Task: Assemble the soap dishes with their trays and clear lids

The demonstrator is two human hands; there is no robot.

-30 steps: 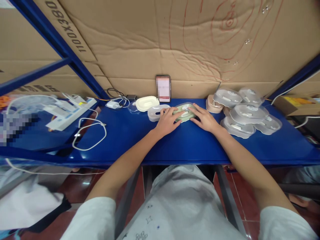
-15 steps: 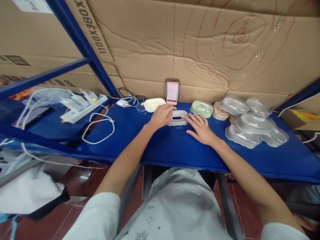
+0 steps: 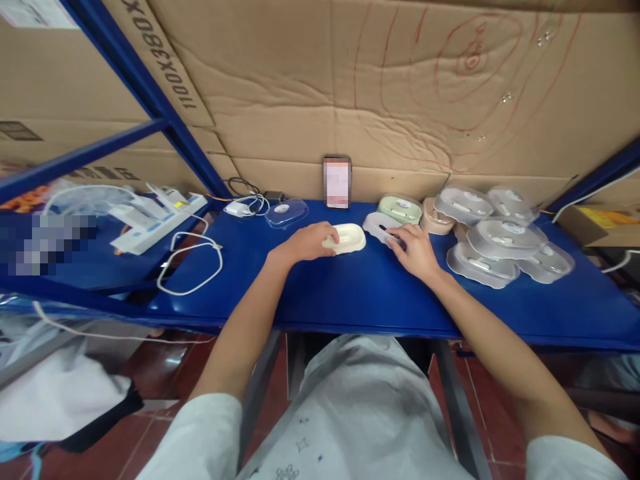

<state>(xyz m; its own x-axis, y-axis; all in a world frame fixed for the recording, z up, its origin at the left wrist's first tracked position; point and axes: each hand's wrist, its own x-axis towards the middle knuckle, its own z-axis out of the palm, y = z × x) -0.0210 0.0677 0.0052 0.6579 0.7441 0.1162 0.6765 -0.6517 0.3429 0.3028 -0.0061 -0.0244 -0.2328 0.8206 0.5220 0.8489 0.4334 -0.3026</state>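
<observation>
Left hand clamps the cream soap-dish base flat on the blue shelf — steadying it. Right hand pinches the tilted white insert beside it — angled as if for fitting

Soap dish left of tilted tray; phone behind; lid stack right.

A packing or storeroom workstation set inside blue metal shelving, its back lined with flattened brown cardboard sheets. On the blue metal shelf top sit stacked clear plastic lidded soap boxes and a white power strip with white cables.
</observation>
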